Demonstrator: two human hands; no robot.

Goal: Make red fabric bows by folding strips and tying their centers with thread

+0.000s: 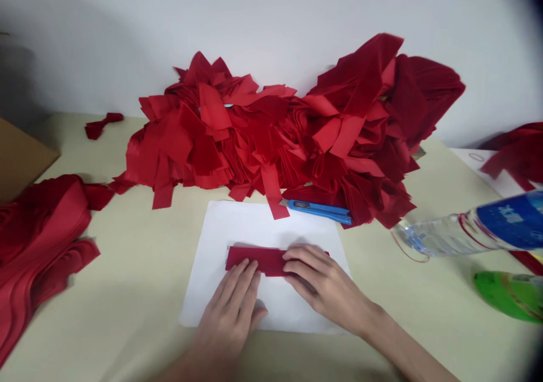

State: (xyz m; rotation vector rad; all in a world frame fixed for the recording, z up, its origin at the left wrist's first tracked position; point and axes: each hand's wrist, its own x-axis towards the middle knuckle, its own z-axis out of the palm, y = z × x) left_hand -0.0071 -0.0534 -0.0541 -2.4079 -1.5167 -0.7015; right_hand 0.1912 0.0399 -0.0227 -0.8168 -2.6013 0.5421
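Your left hand [232, 303] lies flat, its fingertips resting on the left part of a dark red fabric strip [272, 262]; it clasps nothing. Your right hand [328, 274] curls its fingers over the strip's right part; its thumb is hidden, so whether it pinches the cloth cannot be told. The strip lies lengthwise across a white sheet [297, 314], between and beneath your fingers.

Likely faults: uneven fingertip pressure could skew the strip or ruck its layers; a brush against the blue-handled cutter [318, 208] — at the sheet's far edge, its blade state unclear — could nick cloth or skin; and the overhanging heap of red strips [254, 121] could slump onto your work.

The surface is a pale yellowish table [139, 246] against a plain wall [106, 37]. More red cloth [46, 246] and a cardboard box [21, 155] stand left; a clear water bottle [449, 235] and a green bottle [504, 294] lie right.
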